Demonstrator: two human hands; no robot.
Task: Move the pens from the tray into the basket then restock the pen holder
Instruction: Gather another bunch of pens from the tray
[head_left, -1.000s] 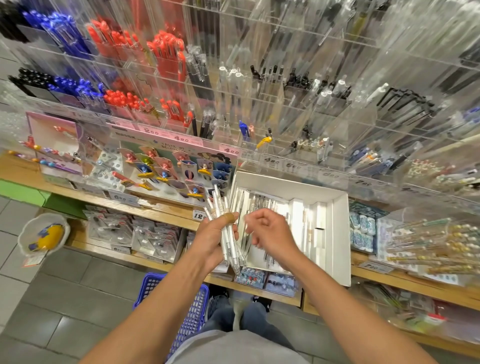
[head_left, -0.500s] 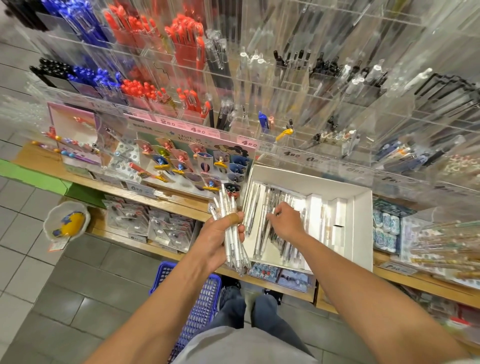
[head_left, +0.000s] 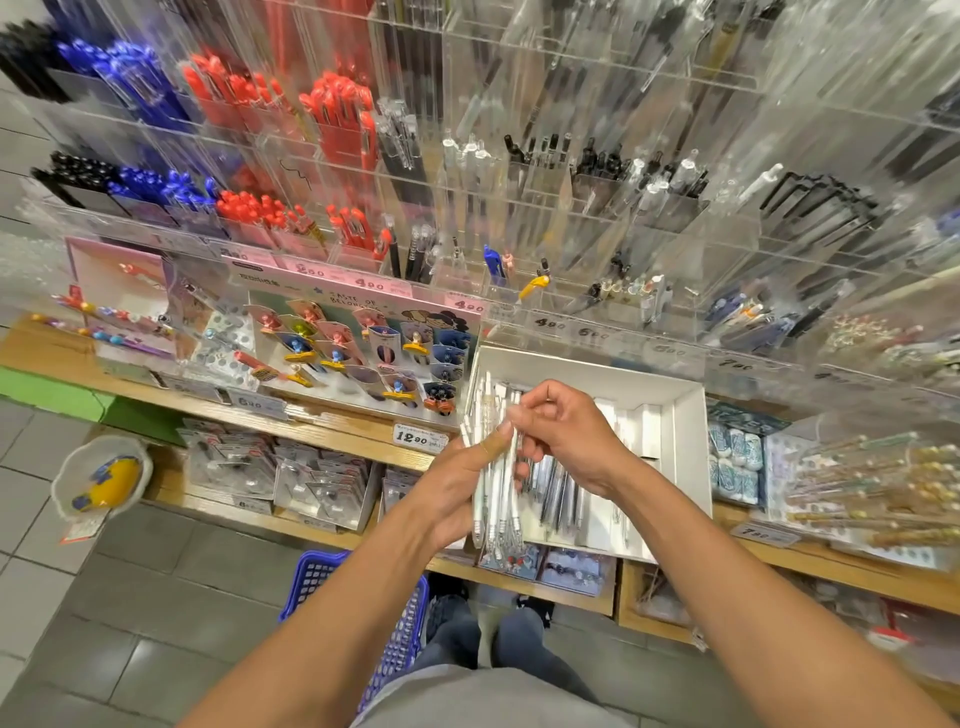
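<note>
Since half a second ago, the right hand (head_left: 569, 441) has come up out of the tray (head_left: 691, 431) and now meets the left hand (head_left: 457, 486) over the tray's left edge.

Going from left to right: the basket (head_left: 311, 579), blue and with open mesh, stands on the floor below the left forearm, near the feet. The left hand is clamped round a bundle of pens (head_left: 496, 467), thumb across the front, tips pointing down. The right hand, fingers curled, pinches at the top of this bundle; I judge it adds one more pen, but the pen itself I cannot separate from the others. More pens (head_left: 558, 491) lie in the tray near its front edge, so this part of the task is not finished.

The pens look light, stiff and smooth, so a loose bundle can fan out and slip. I think the best grip is round the middle of the barrels, with all tips on one side.
</note>
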